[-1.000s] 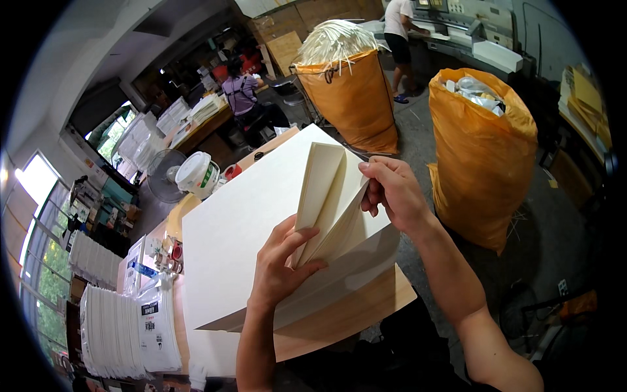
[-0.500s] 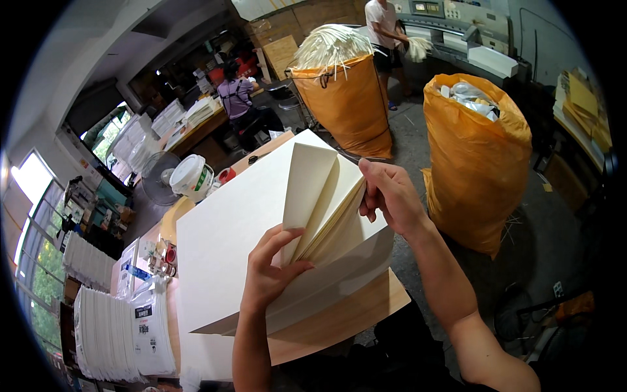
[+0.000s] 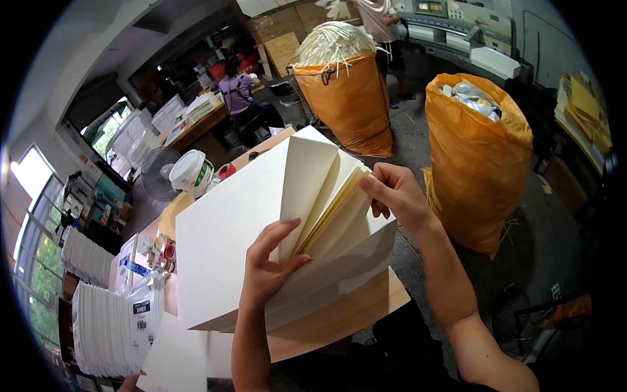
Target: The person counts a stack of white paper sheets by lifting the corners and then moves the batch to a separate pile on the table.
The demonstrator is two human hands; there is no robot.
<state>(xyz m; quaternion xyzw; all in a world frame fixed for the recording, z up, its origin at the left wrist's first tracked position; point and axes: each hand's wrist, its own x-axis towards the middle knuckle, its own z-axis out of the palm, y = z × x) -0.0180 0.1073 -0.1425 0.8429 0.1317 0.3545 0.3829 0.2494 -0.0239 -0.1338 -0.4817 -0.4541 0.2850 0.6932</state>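
Observation:
A sheaf of cream and white paper sheets is fanned open above a large thick stack of white paper. My left hand grips the sheaf's near end, thumb on the right side and fingers at the left. At the far right corner, my right hand pinches the sheet edges between thumb and bent fingers. One broad sheet stands away from the rest on the left, leaving a gap. The big stack lies under both hands, on a wooden board.
Beyond the table stand two orange sacks, one heaped with paper strips. A white bucket and a fan are at left. Another person's hand holds a white sheet at lower left. Two people work farther back.
The sheaf's edges have spread wider under my right hand, which has shifted slightly right. Another person's hand and a white sheet have come in at lower left. The standing person has moved toward the strip-filled sack.

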